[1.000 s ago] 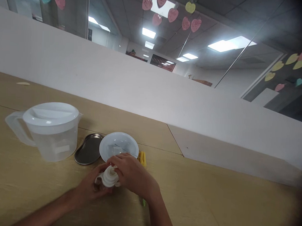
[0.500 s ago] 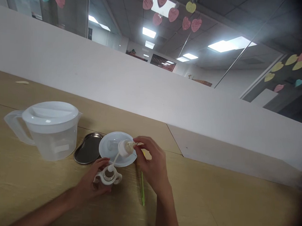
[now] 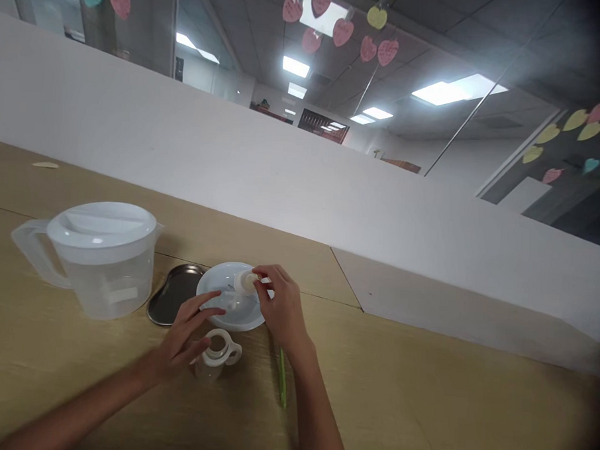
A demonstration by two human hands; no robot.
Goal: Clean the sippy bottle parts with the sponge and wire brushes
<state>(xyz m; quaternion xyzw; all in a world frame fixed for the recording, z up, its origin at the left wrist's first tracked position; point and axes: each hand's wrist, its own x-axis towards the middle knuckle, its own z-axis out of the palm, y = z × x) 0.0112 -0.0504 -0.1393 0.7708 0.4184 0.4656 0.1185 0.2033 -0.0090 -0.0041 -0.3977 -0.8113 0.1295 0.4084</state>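
Note:
My right hand (image 3: 282, 307) pinches the baby bottle nipple (image 3: 246, 282) by its tip. The nipple's white collar is tilted over the shallow white bowl (image 3: 208, 292), and a straw with a small weighted end hangs below it. My left hand (image 3: 188, 336) is open, its fingers spread at the bowl's near left edge. Just below that hand, the two-handled baby bottle (image 3: 214, 359) stands uncapped on the table. One of its handles is partly hidden by my left thumb, and I cannot tell whether the thumb touches it.
A lidded clear pitcher (image 3: 106, 269) stands on the left. Between it and the bowl lies a dark kidney-shaped metal tray (image 3: 173, 298). A thin green stick (image 3: 282, 382) lies near my right forearm. A low white wall (image 3: 282, 178) runs behind the table.
My left hand has let go of the bottle and opened, moving up toward the bowl. My right hand has moved left with the nipple, and the straw's end is now over the bowl.

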